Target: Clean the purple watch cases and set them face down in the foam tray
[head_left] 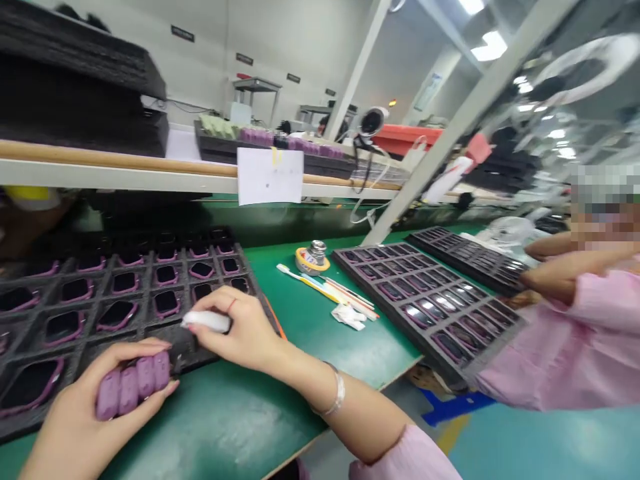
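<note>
- Head view, far left: a stack of black sheets (75,87) is carried on a shelf (190,181) with a wood-coloured edge, set against a pale wall (295,33).
- Below the shelf, a black compartment tray (143,293) is laid on the table (360,353), whose surface is green and glossy. Dark-faced devices with purple frames are seated in its compartments, several at an angle.
- At the tray's near edge, a row of purple pieces (133,385) is gripped side by side in the left hand (80,407), between thumb and fingers.
- Just right of these, a small white item (207,322) is pinched between the thumb and fingers of the right hand (245,327), above the tray.
- Higher up, a white sheet of paper (271,177) is hung from the shelf edge.
- Mid-table, a roll of yellow tape (311,261), a toothbrush (300,277), thin sticks and a crumpled white tissue (349,316) are grouped on the green.
- Farther right, a second tray (423,337), filled with similar devices, is projected past the table edge.
- Far right, a co-worker's pink sleeve (560,333) is noted above a blue-green floor (575,440); the room is lit by ceiling lights (490,47).
</note>
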Motion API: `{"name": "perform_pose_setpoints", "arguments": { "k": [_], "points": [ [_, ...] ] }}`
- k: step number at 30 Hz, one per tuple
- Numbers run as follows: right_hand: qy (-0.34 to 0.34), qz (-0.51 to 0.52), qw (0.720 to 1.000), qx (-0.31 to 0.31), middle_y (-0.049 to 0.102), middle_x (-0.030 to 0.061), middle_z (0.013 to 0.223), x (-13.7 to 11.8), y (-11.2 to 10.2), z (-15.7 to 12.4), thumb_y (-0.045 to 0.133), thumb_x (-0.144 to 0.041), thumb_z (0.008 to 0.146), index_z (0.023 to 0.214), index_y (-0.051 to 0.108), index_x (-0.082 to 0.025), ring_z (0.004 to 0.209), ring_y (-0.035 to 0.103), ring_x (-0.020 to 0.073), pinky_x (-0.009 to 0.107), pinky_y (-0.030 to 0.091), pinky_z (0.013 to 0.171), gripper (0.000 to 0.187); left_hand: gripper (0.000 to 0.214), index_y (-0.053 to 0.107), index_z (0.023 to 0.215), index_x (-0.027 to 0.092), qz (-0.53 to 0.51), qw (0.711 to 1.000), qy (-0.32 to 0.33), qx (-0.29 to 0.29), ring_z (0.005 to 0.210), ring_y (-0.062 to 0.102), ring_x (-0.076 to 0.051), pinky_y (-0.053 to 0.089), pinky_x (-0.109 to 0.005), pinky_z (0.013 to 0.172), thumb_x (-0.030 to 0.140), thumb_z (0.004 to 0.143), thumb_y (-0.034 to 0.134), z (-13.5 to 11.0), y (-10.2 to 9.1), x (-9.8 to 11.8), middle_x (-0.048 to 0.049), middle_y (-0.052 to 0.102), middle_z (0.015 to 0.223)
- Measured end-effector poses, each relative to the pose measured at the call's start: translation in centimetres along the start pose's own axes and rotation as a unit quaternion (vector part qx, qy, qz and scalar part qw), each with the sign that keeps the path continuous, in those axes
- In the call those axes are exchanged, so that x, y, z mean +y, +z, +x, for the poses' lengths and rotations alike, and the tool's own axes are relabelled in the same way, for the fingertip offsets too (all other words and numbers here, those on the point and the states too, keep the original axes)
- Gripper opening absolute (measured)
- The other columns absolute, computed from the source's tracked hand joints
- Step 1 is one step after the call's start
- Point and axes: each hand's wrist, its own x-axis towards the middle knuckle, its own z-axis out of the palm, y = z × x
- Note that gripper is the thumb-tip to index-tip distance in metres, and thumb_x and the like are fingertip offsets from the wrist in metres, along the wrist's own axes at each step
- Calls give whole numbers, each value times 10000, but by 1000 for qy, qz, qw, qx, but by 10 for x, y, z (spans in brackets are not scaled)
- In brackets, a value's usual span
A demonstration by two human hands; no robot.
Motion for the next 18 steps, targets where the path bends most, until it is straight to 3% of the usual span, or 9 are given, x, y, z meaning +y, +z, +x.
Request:
{"name": "perform_pose_setpoints", "arguments": {
  "k": [5, 8, 10, 14, 18],
  "points": [
    [24, 93, 995, 13, 747, 34, 947, 6, -4, -12, 694, -189, 874, 987, 684, -193, 872, 705, 154, 273, 558, 793, 114, 299, 648, 990, 249, -51, 997, -13, -49, 1049, 716, -232, 567, -337, 932, 333, 743, 793, -4, 0, 22, -28, 750, 1111],
    [27, 128, 991, -4, 740, 33, 888, 5, -3, -16, 691, -216, 885, 938, 677, -199, 792, 698, 158, 283, 563, 730, 57, 327, 629, 1013, 240, -96, 993, -22, -64, 1050, 704, -207, 543, -329, 948, 241, 733, 797, -4, 1, 25, -34, 733, 1119],
    [-13, 132, 991, -10, 724, 27, 856, 0, -1, -20, 681, -197, 889, 913, 672, -206, 783, 688, 156, 281, 566, 718, 27, 342, 622, 1014, 233, -124, 990, -21, -65, 1034, 699, -200, 531, -329, 950, 212, 723, 800, -5, 1, 26, -34, 726, 1089],
    [-138, 97, 986, -4, 704, 44, 891, -14, 4, -28, 629, -98, 906, 1002, 655, -207, 836, 686, 156, 272, 583, 718, 148, 357, 622, 1009, 226, -150, 986, -28, -66, 1053, 692, -206, 518, -331, 958, 152, 699, 784, -7, 2, 30, -36, 724, 1087],
    [-166, 34, 986, 0, 692, 62, 881, -19, 11, -31, 594, -79, 921, 1001, 651, -195, 790, 667, 164, 291, 586, 695, 152, 357, 623, 1009, 225, -154, 985, -31, -69, 1056, 695, -206, 515, -322, 958, 130, 694, 763, -7, 2, 31, -31, 730, 1084]
  ]
}}
